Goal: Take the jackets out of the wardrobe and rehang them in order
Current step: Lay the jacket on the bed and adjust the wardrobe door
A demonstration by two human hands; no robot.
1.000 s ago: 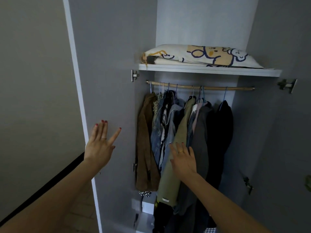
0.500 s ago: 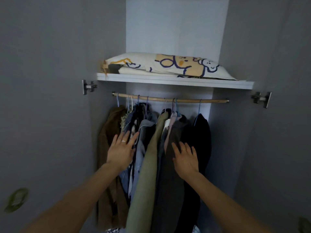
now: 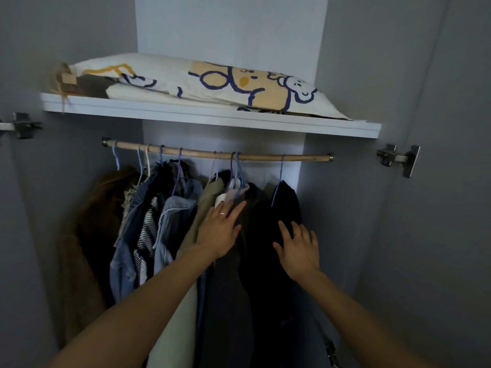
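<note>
Several jackets hang on plastic hangers from a wooden rail [image 3: 260,156] inside the open wardrobe. From the left: a brown coat [image 3: 90,235], denim jackets [image 3: 172,216], an olive jacket [image 3: 210,192], a dark grey jacket [image 3: 255,208] and a black jacket [image 3: 287,200] at the far right. My left hand [image 3: 220,229] lies flat, fingers apart, on the olive and dark grey jackets near their shoulders. Spread open and holding nothing, my right hand [image 3: 299,248] rests against the black jacket's front.
A white shelf [image 3: 212,115] above the rail carries a cartoon-print pillow [image 3: 202,83]. Grey wardrobe doors stand open on both sides, with metal hinges at the left [image 3: 21,126] and right [image 3: 398,158]. A gap on the rail separates the black jacket's hanger from the others.
My left hand has moved from the wardrobe door, across the denim jackets, to the olive and grey ones. My right hand shifted right onto the black jacket. The view has come closer.
</note>
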